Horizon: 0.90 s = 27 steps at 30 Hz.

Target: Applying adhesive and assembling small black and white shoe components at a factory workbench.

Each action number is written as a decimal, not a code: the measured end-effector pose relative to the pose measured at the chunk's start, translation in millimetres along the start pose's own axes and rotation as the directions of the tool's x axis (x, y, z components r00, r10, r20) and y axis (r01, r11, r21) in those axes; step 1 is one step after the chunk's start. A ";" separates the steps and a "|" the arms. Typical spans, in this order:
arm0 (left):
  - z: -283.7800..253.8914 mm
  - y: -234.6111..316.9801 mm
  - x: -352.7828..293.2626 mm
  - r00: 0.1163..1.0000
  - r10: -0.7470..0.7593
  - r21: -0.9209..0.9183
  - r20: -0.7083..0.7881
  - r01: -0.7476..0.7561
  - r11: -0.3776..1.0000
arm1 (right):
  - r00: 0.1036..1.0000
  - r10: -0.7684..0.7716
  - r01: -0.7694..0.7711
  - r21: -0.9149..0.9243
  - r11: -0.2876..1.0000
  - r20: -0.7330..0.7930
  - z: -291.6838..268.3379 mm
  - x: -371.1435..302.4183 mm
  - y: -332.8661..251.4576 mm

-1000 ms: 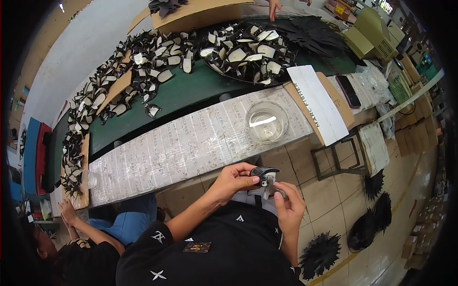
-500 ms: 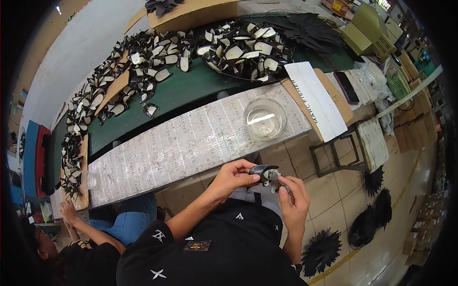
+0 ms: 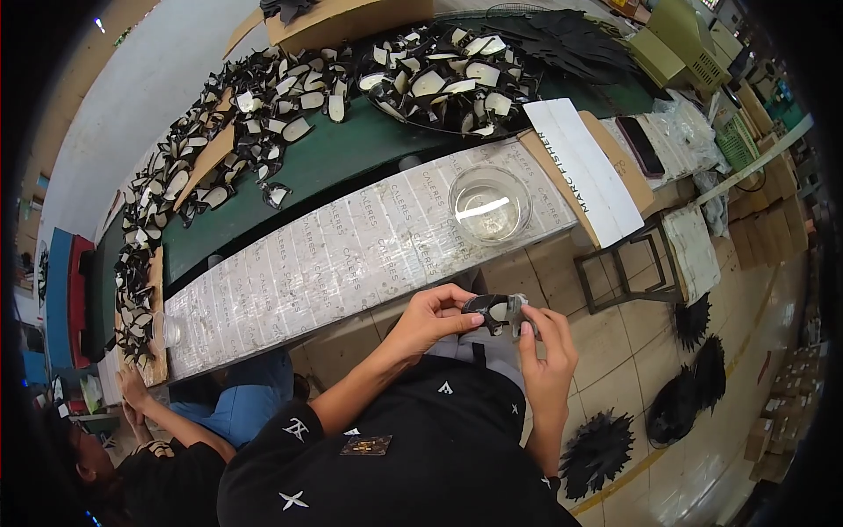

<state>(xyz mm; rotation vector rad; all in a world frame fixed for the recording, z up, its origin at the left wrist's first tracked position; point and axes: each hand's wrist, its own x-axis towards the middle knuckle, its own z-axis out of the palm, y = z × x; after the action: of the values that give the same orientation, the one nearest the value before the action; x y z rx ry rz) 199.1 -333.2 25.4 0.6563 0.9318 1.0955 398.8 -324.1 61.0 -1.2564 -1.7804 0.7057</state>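
My left hand (image 3: 428, 323) pinches a small glossy black shoe piece (image 3: 480, 306) with a pale inner side, its thumb on top. At the piece's right end, my right hand (image 3: 549, 344) has thumb and fingers closed on a crumpled greyish-white scrap (image 3: 518, 304), perhaps a cloth, which touches the piece. Both hands are above my lap, just in front of the bench edge. A round clear bowl (image 3: 524, 213) stands on the wrapped bench (image 3: 325, 255) beyond them; what it holds is hard to make out.
Similar black-and-white pieces (image 3: 303, 101) cover the green belt (image 3: 342, 149), with more heaped on a tray (image 3: 439, 83). Cardboard (image 3: 580, 176) and a phone (image 3: 639, 146) lie right of the bowl. A stool (image 3: 694, 263) stands at right. At left works another person (image 3: 167, 474).
The shoe piece has tilted between my hands, showing more of its pale side. My right hand has shifted slightly right and up, the scrap still at the piece's end.
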 end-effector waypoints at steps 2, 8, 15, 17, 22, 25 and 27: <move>-1.7 -1.4 0.9 1.000 -0.010 0.000 -0.004 0.010 1.000 | 0.999 0.031 -0.031 -0.010 0.999 -0.017 -3.4 -0.4 -2.6; -3.5 0.7 2.6 0.996 -0.092 -0.160 -0.010 0.089 0.983 | 0.972 0.232 -0.208 0.289 0.934 -0.048 -11.1 -8.3 2.4; -2.3 -0.6 5.4 0.993 -0.122 -0.230 -0.002 0.118 0.966 | 0.975 0.224 -0.209 0.381 0.900 0.008 -9.8 -10.1 -4.3; -0.7 -1.1 6.0 0.993 -0.122 -0.222 0.004 0.120 0.968 | 0.980 0.195 -0.197 0.391 0.899 0.045 -5.2 -9.7 -4.5; 2.5 -1.5 4.6 0.993 -0.119 -0.180 0.001 0.117 0.977 | 0.980 0.179 -0.198 0.394 0.897 0.085 1.8 -9.9 -5.8; 1.2 -2.3 4.5 0.994 -0.111 -0.186 0.003 0.109 0.977 | 0.981 0.176 -0.193 0.349 0.917 0.079 1.6 -10.3 -5.4; 0.9 -2.9 3.8 0.994 -0.111 -0.186 -0.003 0.108 0.976 | 0.984 0.176 -0.180 0.248 0.952 0.038 -2.5 -11.3 -4.1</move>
<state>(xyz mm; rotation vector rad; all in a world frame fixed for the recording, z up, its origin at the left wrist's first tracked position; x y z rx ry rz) 201.8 -330.6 22.4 0.4396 0.8544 1.0742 400.8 -336.2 62.1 -1.2488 -1.5452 1.0122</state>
